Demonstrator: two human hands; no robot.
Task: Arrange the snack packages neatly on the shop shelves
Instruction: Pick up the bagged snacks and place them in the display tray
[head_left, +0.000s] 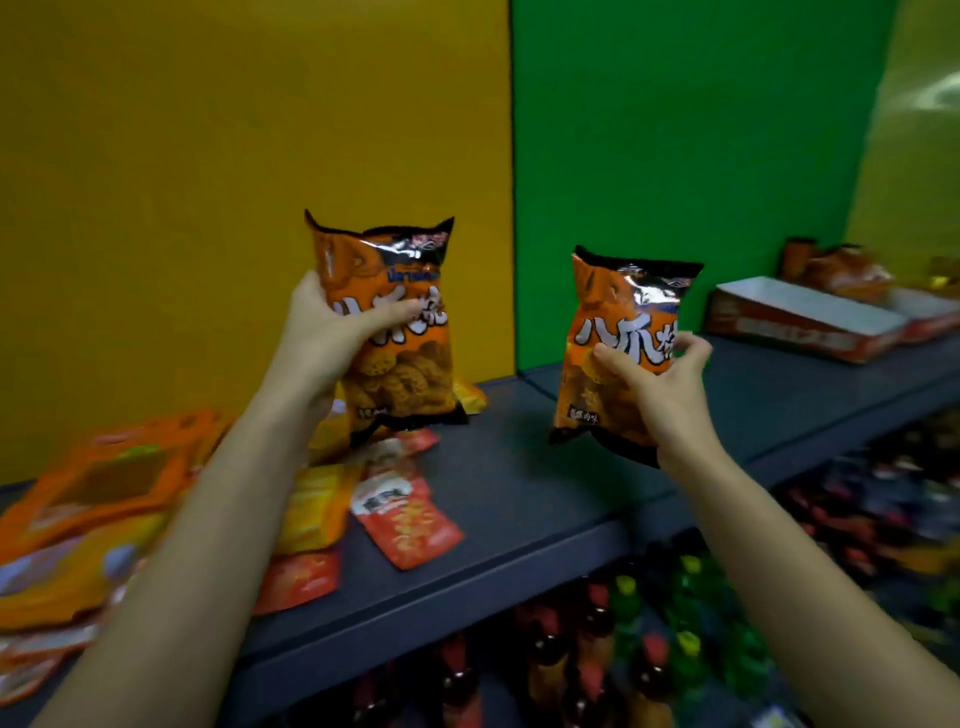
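My left hand (332, 332) grips an orange snack bag with black edges (400, 374), held upright above the dark grey shelf (519, 493). My right hand (660, 384) grips a second, identical orange bag (613, 332), also upright and lifted off the shelf, further right. Under and left of the first bag lies a loose heap of flat packets: a red packet (405, 519), a yellow packet (317, 509) and large orange pouches (104, 478).
An open red and white carton (800, 317) sits on the shelf at the right, with more orange bags (841, 270) behind it. Bottles with coloured caps (623, 639) fill the lower shelf. Yellow and green panels back the shelf.
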